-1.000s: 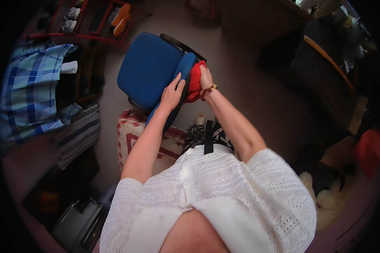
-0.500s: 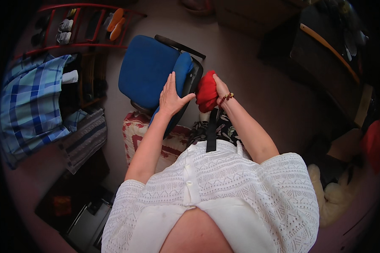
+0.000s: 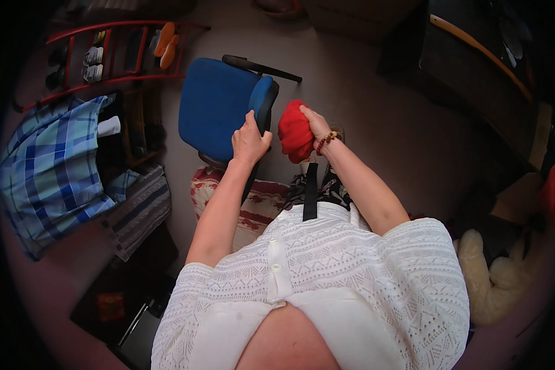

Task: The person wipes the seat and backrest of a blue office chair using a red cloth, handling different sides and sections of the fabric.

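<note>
My left hand [image 3: 250, 143] is on the near top part of the backrest [image 3: 263, 98] of a blue office chair [image 3: 214, 105], its fingers closed around the edge. The chair has black armrests and a black back shell. In my right hand [image 3: 315, 128] is a bunched red cloth [image 3: 296, 131], gripped at its right side and held up in front of me, just right of the chair. A beaded bracelet [image 3: 328, 142] circles my right wrist.
A red shoe rack [image 3: 111, 79] with several shoes stands at far left. Below it a blue checked cloth [image 3: 55, 179] hangs over furniture. A red and cream patterned cloth [image 3: 262, 200] lies below the chair. Dark furniture [image 3: 456, 80] stands right, and a plush toy [image 3: 475, 277] at lower right.
My left hand, spread open before, has closed onto the chair's backrest. The backrest has turned a little. My right hand with the red cloth has shifted slightly left.
</note>
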`<action>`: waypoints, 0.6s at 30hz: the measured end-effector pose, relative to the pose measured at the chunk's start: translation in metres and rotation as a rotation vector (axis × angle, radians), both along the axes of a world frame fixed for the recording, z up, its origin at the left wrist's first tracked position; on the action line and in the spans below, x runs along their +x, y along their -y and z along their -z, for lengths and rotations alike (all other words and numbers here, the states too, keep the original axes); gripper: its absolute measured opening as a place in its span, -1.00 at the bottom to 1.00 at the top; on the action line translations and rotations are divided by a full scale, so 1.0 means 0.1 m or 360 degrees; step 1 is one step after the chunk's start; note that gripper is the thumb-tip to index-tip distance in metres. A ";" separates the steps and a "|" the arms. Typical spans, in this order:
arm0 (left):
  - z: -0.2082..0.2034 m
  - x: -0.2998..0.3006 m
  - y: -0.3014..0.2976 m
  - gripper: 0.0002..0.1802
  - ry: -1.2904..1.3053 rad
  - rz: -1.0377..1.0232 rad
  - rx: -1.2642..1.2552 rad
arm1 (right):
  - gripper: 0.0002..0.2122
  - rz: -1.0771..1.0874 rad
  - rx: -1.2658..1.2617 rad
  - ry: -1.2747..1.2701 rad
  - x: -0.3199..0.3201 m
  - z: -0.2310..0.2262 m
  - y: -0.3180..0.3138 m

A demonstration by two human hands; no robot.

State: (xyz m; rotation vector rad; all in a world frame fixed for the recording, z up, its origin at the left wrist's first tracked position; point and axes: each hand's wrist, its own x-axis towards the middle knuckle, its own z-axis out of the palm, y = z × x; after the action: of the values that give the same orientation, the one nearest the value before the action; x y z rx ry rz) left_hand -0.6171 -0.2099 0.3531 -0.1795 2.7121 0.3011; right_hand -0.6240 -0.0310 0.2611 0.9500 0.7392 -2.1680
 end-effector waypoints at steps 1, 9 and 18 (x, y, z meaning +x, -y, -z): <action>0.00 0.00 -0.01 -0.21 -0.0011 0.0008 0.0011 | -0.62 0.0085 0.0009 0.0012 -0.01 0.02 -0.08; 0.16 0.02 0.05 -0.13 -0.0269 0.0033 0.0043 | -0.61 -0.0377 0.1158 -0.1749 -0.16 -0.56 0.21; 0.27 -0.01 0.10 -0.26 -0.0074 -0.0339 0.0450 | -0.71 -0.0949 0.1618 -0.2005 -0.74 -0.18 0.77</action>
State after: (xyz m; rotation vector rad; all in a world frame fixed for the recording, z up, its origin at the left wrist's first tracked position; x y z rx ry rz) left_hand -0.6184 -0.2203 0.3259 -0.3837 2.6610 0.7528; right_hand -0.6982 -0.1079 0.2791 -0.4456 2.4361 -1.5501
